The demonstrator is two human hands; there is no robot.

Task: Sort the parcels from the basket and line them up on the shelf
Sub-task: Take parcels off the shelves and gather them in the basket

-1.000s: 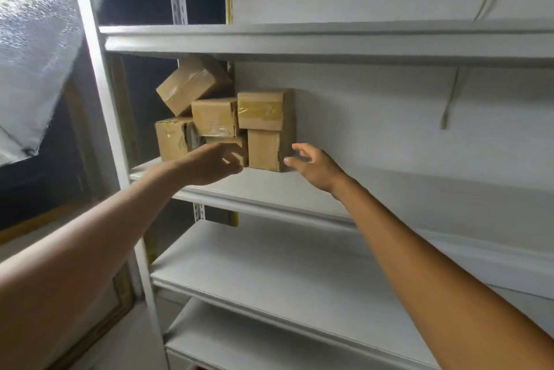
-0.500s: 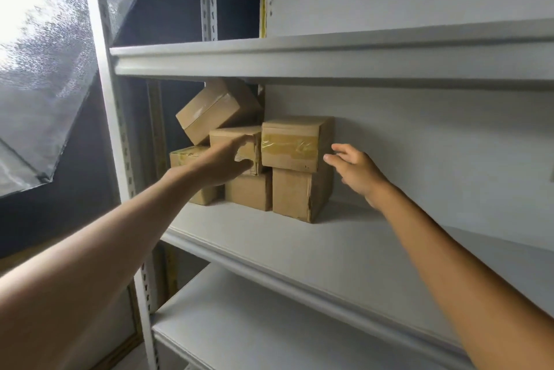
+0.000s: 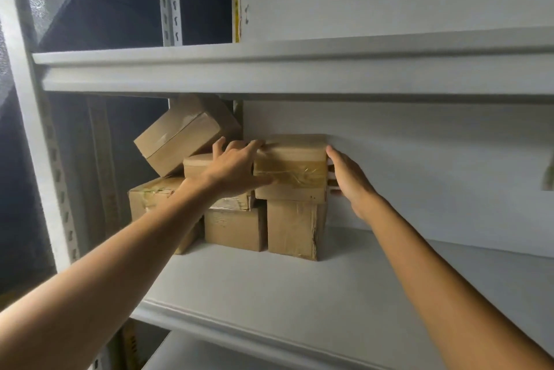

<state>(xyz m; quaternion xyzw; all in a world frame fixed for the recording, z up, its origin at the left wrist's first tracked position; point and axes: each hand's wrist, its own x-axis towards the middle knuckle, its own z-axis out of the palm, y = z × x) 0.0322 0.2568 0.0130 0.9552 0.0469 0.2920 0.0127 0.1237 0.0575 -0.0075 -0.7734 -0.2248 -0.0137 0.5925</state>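
Observation:
Several brown taped cardboard parcels are stacked at the left end of the white shelf board [image 3: 299, 285]. The top right parcel [image 3: 292, 170] sits on a taller parcel [image 3: 292, 230]. My left hand [image 3: 233, 170] lies against its left side, fingers spread over the top left edge and thumb on the front face. My right hand [image 3: 347, 177] presses flat against its right side. A tilted parcel [image 3: 186, 135] leans at the top left of the stack. A low parcel [image 3: 198, 164] lies partly hidden behind my left hand. Two more parcels [image 3: 235, 228] [image 3: 147, 198] stand below.
The shelf above [image 3: 299, 69] hangs close over the stack. A grey slotted upright [image 3: 39, 144] stands at the left. The white back wall [image 3: 419, 165] is right behind the parcels. Bare shelf board extends to the right of the stack.
Both hands rose from beside the stack to the top right parcel and now touch its two sides. The view moved closer and higher.

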